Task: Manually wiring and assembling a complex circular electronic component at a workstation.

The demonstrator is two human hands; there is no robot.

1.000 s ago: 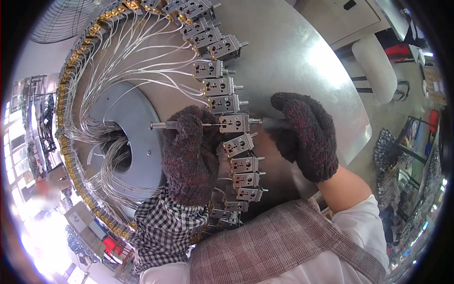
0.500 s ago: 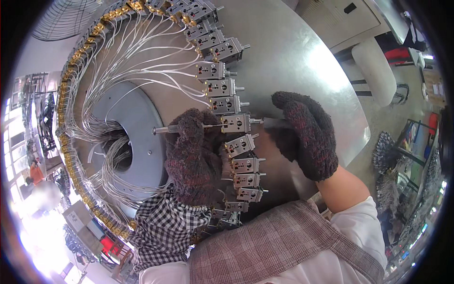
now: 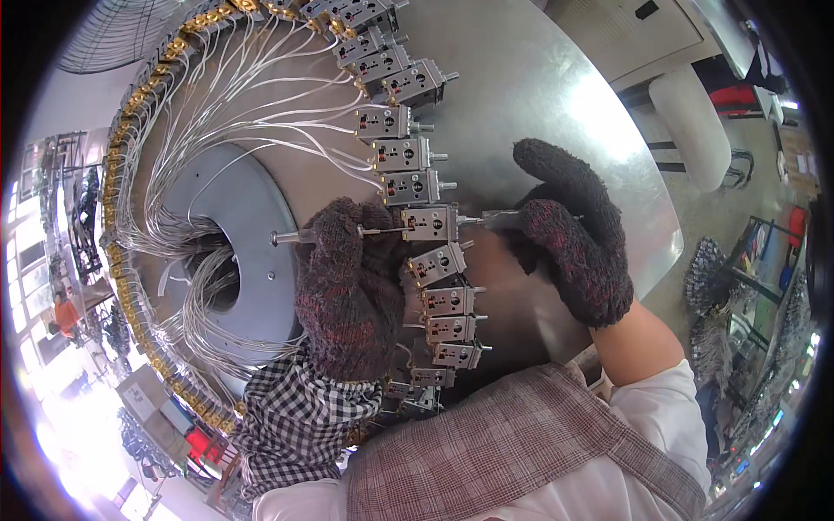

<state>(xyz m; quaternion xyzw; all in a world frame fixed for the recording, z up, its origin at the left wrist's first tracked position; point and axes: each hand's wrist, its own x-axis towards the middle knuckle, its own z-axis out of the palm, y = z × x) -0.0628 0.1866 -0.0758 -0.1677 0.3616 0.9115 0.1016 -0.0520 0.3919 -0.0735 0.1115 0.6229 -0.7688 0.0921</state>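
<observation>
Both of my hands wear dark, reddish-flecked knit gloves. My left hand (image 3: 343,278) is closed round a screwdriver (image 3: 285,237), whose thin shaft reaches right to the inner side of a small metal switch box (image 3: 426,224). From that box's outer side a stem points right. My right hand (image 3: 578,239) grips a slim greyish tool (image 3: 499,218) in line with the stem; its tip meets or nearly meets it, and its exact kind is unclear. One gloved finger or thumb stands raised above the tool. Similar boxes, such as a tilted one (image 3: 437,264) just below, form a curved row.
A round metal turntable (image 3: 521,52) carries the boxes and brass-coloured fittings (image 3: 117,260) along its left rim. White wires (image 3: 208,130) run to a grey hub (image 3: 269,200) with a central hole. A padded chair (image 3: 691,130), a fan (image 3: 113,35) and a rack (image 3: 764,252) stand around.
My right hand has shifted slightly right and its upper finger has lifted, baring more of the tool. My left hand, the screwdriver and the box row have moved a little left.
</observation>
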